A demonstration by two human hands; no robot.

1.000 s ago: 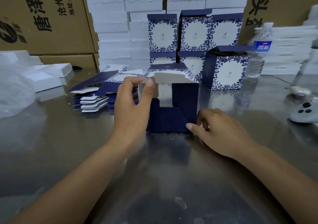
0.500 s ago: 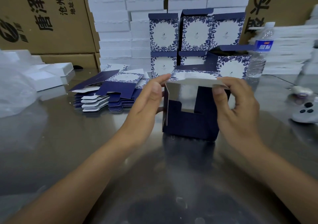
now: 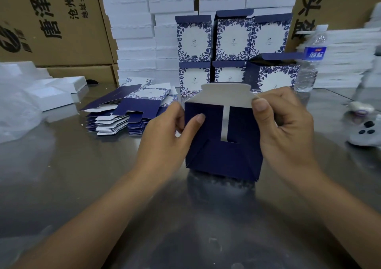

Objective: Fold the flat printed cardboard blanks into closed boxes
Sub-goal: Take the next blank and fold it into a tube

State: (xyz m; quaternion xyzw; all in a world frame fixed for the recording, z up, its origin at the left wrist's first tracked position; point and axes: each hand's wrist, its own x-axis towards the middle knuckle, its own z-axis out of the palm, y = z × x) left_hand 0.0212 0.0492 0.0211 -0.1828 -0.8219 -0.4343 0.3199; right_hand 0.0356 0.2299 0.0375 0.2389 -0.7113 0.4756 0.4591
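A half-folded navy box (image 3: pixel 224 157) stands on the metal table (image 3: pixel 82 186) in front of me, its end facing me. Two dark side flaps are folded in with a narrow gap between them, and a white-backed flap sticks up at the top. My left hand (image 3: pixel 165 142) grips the box's left side, thumb pressing the left flap. My right hand (image 3: pixel 286 132) holds the right side, thumb on the top right corner. A pile of flat printed blanks (image 3: pixel 132 111) lies to the left. Several folded blue-and-white boxes (image 3: pixel 233 47) are stacked behind.
White foam trays (image 3: pixel 144 21) are piled against the back, with brown cartons (image 3: pixel 51 21) on both sides. A water bottle (image 3: pixel 309 62) stands at the right. A white controller (image 3: pixel 365 134) and a small white object (image 3: pixel 359 107) lie at the right edge. Clear plastic (image 3: pixel 14 107) sits far left.
The box has moved nearer and more central. Both side flaps are now folded in, narrowing the opening to a slit. My left thumb has come onto the left flap.
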